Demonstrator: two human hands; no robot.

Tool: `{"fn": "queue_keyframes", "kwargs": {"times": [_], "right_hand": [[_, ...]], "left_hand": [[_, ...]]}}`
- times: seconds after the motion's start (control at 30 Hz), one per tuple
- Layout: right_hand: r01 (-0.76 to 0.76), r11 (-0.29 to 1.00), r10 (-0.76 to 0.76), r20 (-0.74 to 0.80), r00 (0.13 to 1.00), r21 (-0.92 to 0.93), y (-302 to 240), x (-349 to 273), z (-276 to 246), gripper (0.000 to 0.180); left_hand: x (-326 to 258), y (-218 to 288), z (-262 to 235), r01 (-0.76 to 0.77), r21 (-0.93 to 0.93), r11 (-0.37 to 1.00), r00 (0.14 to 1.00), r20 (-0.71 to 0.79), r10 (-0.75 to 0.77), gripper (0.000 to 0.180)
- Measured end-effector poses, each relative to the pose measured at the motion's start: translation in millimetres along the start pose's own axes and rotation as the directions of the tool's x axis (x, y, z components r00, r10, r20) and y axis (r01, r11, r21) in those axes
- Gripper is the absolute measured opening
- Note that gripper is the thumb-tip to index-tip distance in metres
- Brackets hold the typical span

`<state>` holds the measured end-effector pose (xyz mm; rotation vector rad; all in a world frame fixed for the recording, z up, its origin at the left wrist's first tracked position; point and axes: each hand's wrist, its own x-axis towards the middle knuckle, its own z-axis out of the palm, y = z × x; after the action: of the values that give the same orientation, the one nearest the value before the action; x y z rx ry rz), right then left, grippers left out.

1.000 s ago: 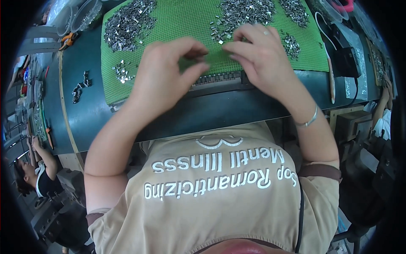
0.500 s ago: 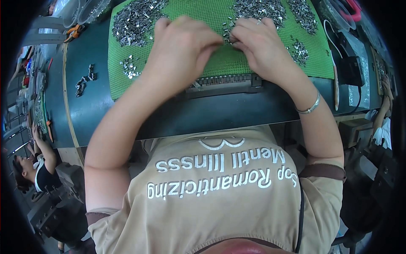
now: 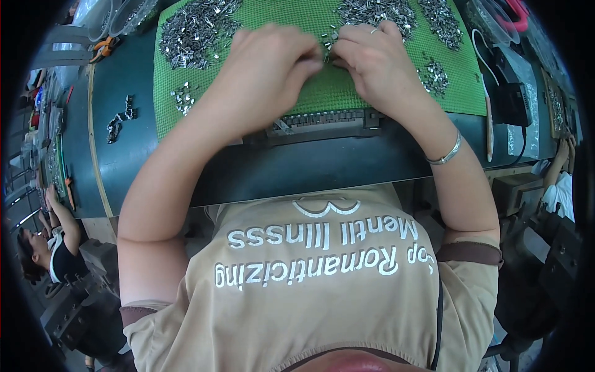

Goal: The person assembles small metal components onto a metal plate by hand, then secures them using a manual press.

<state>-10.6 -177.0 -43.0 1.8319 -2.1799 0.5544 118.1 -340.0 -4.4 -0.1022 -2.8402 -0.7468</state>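
Your two hands had moved up the green mat (image 3: 310,102) since a second before, away from the dark metal strip (image 3: 322,121) at its near edge and toward the piles at its far side. Your left hand (image 3: 273,68) lay knuckles-up over the middle of the mat, fingers curled in toward your right hand (image 3: 375,62), and the fingertips of both met just near of the far middle pile of small metal parts (image 3: 375,12). Both hands looked pinched on something tiny there, but the fingers hid it, so I cannot tell what either one held, or whether it held anything.

That shift suggested you had left the strip for the moment and were gathering or sorting loose parts; the strip sat untouched, just near of your wrists, along the mat's front edge.

Another heap of parts (image 3: 195,31) lay at the mat's far left corner, a smaller scatter (image 3: 434,74) toward its right edge beyond your right hand. A bracelet (image 3: 447,154) ringed your right wrist, off the mat's near right corner.
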Motion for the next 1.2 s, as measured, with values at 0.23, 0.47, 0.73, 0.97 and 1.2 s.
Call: {"fn": "queue_keyframes", "kwargs": {"times": [0.23,0.47,0.73,0.97,1.2], "right_hand": [[-0.066,0.937,0.103,-0.092,0.990,0.343,-12,-11,-20,0.004],[-0.180,0.870,0.212,-0.019,0.977,0.459,-29,-44,-25,0.008],[-0.145,0.899,0.200,-0.093,0.975,0.412,-47,-44,-19,0.022],[-0.138,0.872,0.206,-0.098,0.974,0.469,-58,-47,-14,0.049],[-0.079,0.889,0.174,-0.174,0.969,0.451,-59,-51,-12,0.042]], "left_hand": [[-53,18,9,0.076,-0.046,0.996,0.997,0.018,-0.075,0.008],[-59,18,9,-0.135,0.192,0.972,0.982,-0.108,0.157,0.013],[19,-12,4,-0.201,0.353,0.914,0.962,-0.107,0.253,0.008],[46,-8,-1,-0.162,0.313,0.936,0.986,0.085,0.142,0.010],[34,-25,20,-0.114,0.358,0.927,0.993,0.004,0.120,0.010]]}}
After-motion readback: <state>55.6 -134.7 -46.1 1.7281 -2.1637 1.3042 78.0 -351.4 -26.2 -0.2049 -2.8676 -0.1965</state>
